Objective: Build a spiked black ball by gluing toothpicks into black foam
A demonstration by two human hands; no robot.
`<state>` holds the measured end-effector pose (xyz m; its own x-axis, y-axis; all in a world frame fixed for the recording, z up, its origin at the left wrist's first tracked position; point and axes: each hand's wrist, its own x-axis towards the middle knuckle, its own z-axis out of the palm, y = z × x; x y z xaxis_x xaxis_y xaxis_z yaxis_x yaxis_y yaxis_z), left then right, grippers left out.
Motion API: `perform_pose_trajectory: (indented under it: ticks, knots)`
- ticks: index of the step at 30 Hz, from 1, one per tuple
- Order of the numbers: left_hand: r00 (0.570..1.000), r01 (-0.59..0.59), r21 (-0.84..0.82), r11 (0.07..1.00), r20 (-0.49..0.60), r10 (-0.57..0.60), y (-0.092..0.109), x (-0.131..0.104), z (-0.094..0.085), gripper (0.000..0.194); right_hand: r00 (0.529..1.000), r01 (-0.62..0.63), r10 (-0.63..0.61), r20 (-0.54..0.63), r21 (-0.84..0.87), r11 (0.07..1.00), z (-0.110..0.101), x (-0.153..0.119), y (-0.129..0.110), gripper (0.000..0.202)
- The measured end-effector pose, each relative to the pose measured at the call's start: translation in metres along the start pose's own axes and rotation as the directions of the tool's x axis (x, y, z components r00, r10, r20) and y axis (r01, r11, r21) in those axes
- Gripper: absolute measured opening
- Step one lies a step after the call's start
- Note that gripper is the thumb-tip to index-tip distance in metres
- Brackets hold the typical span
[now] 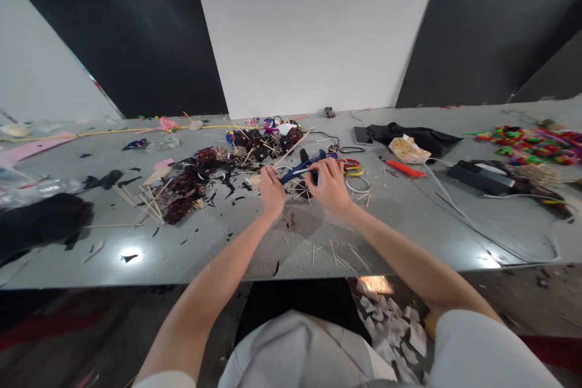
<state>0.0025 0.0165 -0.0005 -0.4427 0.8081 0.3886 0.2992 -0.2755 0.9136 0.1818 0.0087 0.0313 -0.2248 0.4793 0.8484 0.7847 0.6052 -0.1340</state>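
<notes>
Over the middle of the grey table, my left hand (272, 189) is closed on a thin wooden stick (294, 149) that slants up and to the right. Beside it, my right hand (331, 185) curls its fingers around a long dark-blue tool (300, 170). The tool's left end reaches my left hand, and its exact kind is partly hidden. A small dark spiky piece (302, 190) lies below the tool. Behind my hands sits a pile of dark speckled bundles (261, 144) stuck with short wooden sticks.
Left lie more dark bundles (182, 197), loose sticks (145, 203) and black cloth (43, 224). Right are coloured rings (358, 185), an orange utility knife (404, 168), a phone (362, 136), a black box (481, 177) and a looping white cable (454, 209). Upright panels (313, 48) stand behind.
</notes>
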Motion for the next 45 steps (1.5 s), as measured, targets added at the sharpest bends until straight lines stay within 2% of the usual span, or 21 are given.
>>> perform_pose_trajectory:
  ticks: [6,11,20,27,32,39,45]
  knots:
    - [0.999,-0.038,0.055,0.998,0.019,0.037,-0.007,-0.002,0.002,0.044,1.000,0.005,-0.005,-0.009,0.005,1.000,0.002,0.000,0.002,0.006]
    - [0.999,-0.045,0.082,0.996,0.024,0.044,-0.011,-0.002,0.003,0.040,1.000,0.017,-0.017,0.022,0.024,1.000,0.002,0.002,0.006,0.008]
    - [0.998,-0.049,0.090,0.995,0.031,0.046,-0.001,-0.005,0.000,0.036,0.979,0.165,-0.160,0.128,-0.029,0.986,-0.003,0.001,0.009,0.012]
    - [0.996,-0.078,0.071,0.994,0.054,0.075,0.008,-0.009,0.000,0.032,0.968,0.224,-0.214,0.131,-0.072,0.972,-0.003,-0.002,0.005,0.013]
    - [0.992,-0.121,0.096,0.988,0.055,0.116,0.011,-0.011,-0.001,0.029,0.950,0.281,-0.262,0.173,-0.097,0.955,-0.010,0.000,0.003,0.014]
    - [0.987,-0.145,0.105,0.984,0.091,0.136,0.014,-0.013,-0.002,0.025,0.922,0.292,-0.251,0.295,-0.104,0.951,-0.019,0.006,-0.002,0.023]
    - [0.982,-0.160,0.095,0.982,0.116,0.149,0.016,-0.013,-0.003,0.025,0.909,0.316,-0.241,0.339,-0.185,0.931,-0.020,0.009,-0.008,0.024]
